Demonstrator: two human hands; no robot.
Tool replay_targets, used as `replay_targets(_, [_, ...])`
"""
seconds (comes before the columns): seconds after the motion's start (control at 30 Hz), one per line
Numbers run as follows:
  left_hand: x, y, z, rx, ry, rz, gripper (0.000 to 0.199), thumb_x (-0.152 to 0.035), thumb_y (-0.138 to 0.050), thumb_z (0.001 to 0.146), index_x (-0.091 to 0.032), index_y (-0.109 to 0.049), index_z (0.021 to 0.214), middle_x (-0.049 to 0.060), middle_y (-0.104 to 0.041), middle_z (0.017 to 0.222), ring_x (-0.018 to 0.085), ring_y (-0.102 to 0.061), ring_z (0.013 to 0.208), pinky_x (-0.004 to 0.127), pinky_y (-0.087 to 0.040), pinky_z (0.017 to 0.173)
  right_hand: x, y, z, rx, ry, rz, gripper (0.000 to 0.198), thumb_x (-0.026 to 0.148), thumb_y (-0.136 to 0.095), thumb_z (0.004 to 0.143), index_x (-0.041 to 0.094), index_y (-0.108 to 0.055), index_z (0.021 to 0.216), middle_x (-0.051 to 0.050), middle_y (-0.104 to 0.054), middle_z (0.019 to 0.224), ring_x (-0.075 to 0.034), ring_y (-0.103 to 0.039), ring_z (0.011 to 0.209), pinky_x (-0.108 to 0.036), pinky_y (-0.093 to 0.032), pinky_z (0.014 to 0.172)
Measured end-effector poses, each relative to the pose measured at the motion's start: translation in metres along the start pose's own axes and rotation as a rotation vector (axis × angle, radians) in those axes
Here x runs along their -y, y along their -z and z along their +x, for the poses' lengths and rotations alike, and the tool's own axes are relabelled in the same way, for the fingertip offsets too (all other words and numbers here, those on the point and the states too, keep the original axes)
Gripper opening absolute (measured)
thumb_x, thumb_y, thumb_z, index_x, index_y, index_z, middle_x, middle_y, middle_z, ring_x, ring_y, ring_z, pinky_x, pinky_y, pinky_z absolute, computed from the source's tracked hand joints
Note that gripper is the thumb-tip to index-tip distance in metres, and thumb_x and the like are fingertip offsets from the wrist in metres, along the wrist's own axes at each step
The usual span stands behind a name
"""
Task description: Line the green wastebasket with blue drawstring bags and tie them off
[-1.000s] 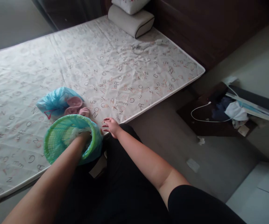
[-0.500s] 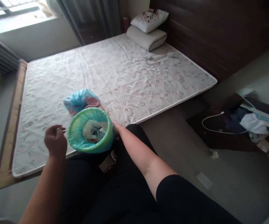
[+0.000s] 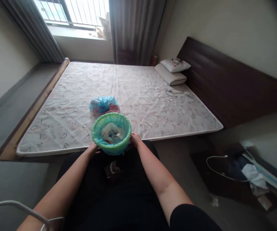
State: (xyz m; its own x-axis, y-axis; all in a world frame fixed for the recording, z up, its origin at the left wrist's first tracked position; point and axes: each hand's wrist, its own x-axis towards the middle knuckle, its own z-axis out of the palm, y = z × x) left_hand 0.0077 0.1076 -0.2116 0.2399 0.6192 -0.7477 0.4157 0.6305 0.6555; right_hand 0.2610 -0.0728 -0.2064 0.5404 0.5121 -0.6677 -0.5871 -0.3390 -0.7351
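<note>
Both hands clasp the bin at the bed edge, left hand and right hand on opposite sides; a tilt could spill the rubbish

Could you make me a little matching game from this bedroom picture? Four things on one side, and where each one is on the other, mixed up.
Things:
1. green bin
2. blue bag
3. pillows
4. white cable

Places:
A. at the headboard end of the mattress
B. on the floor to the right of the bed
C. between the left hand and right hand
D. on the mattress, just behind the bin

Pairs: 1-C, 2-D, 3-A, 4-B
</note>
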Motion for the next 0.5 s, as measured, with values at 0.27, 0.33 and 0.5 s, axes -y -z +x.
replay_targets(0.27, [-0.001, 0.005, -0.009, 0.191, 0.031, -0.122, 0.033, -0.038, -0.084, 0.084, -0.023, -0.063, 0.104, 0.008, -0.077, 0.101, 0.021, -0.076, 0.078, 0.034, -0.064, 0.073, 0.0, 0.002, -0.052, 0.035, 0.083, 0.194, 0.041, 0.063, -0.06, 0.099, 0.023, -0.059, 0.093, 0.006, -0.055, 0.06, -0.014, -0.049, 0.05, -0.025, -0.04, 0.052])
replay_targets(0.33, [0.0, 0.003, -0.012, 0.218, 0.041, -0.12, 0.032, -0.041, -0.084, 0.083, -0.022, -0.066, 0.102, 0.009, -0.078, 0.098, 0.023, -0.076, 0.077, 0.035, -0.063, 0.07, -0.006, -0.002, -0.065, 0.065, 0.095, 0.238, 0.049, 0.073, -0.059, 0.096, 0.023, -0.06, 0.098, 0.007, -0.056, 0.061, -0.013, -0.047, 0.048, -0.024, -0.034, 0.048])
replay_targets(0.5, [0.0, -0.007, -0.011, 0.141, 0.019, -0.146, 0.031, -0.044, -0.081, 0.087, -0.022, -0.063, 0.1, 0.006, -0.073, 0.083, 0.021, -0.072, 0.064, 0.031, -0.057, 0.063, -0.018, 0.002, -0.083, 0.005, 0.217, 0.447, 0.053, 0.077, -0.06, 0.092, 0.028, -0.052, 0.108, 0.012, -0.051, 0.062, -0.008, -0.034, 0.041, -0.021, -0.021, 0.042])
